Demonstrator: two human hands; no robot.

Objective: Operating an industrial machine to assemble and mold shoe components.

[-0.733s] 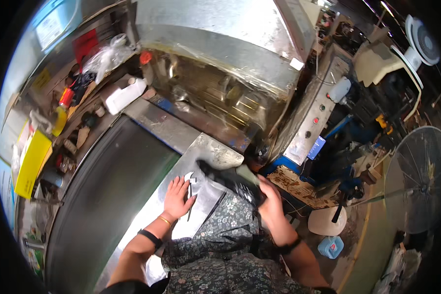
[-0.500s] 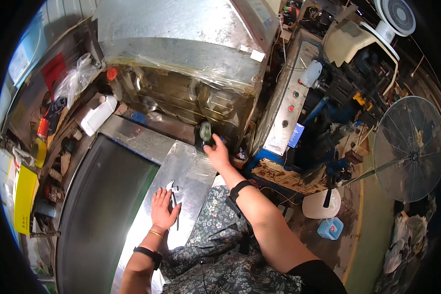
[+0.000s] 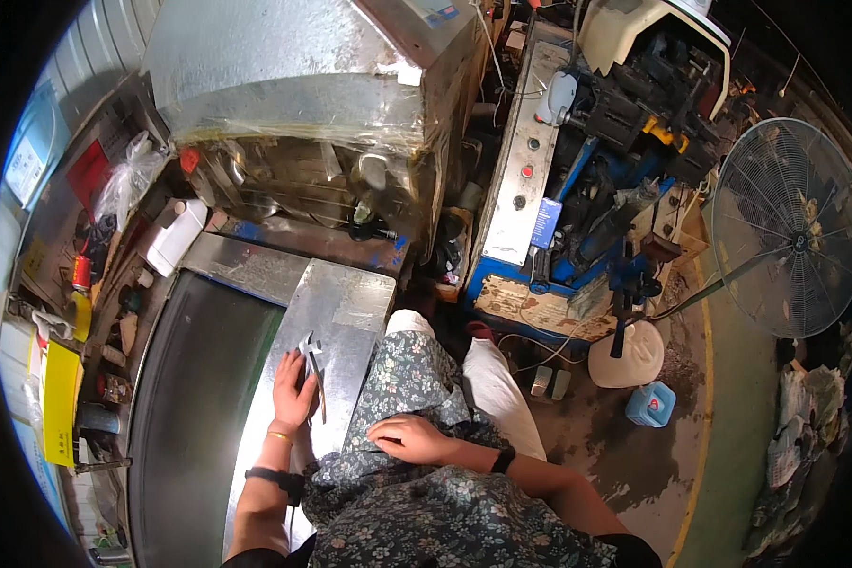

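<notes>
My left hand (image 3: 293,390) lies flat on the metal table (image 3: 336,293), its fingers stretched out with nothing gripped. Against its fingertips and thumb rests a silver-headed adjustable wrench (image 3: 310,346), its thin dark handle pointing back toward me. My right hand (image 3: 413,438) is over the flowered apron (image 3: 402,374) on my lap, loosely bent, thumb apart from the fingers, with nothing visible in it. Beyond the table, a small dark fitting with a greenish clear part (image 3: 363,214) stands at the base of the plastic-wrapped machine (image 3: 293,114).
A dark conveyor belt (image 3: 204,369) runs along the table's left. On the right are a control panel (image 3: 523,170) with buttons, a large floor fan (image 3: 790,227), a whitish jug (image 3: 627,355) and a blue container (image 3: 650,404). A cluttered shelf holds a white bottle (image 3: 175,235).
My right hand has let go of the dark fitting by the machine and drawn back to my lap. My left hand stays by the wrench. The view has shifted.
</notes>
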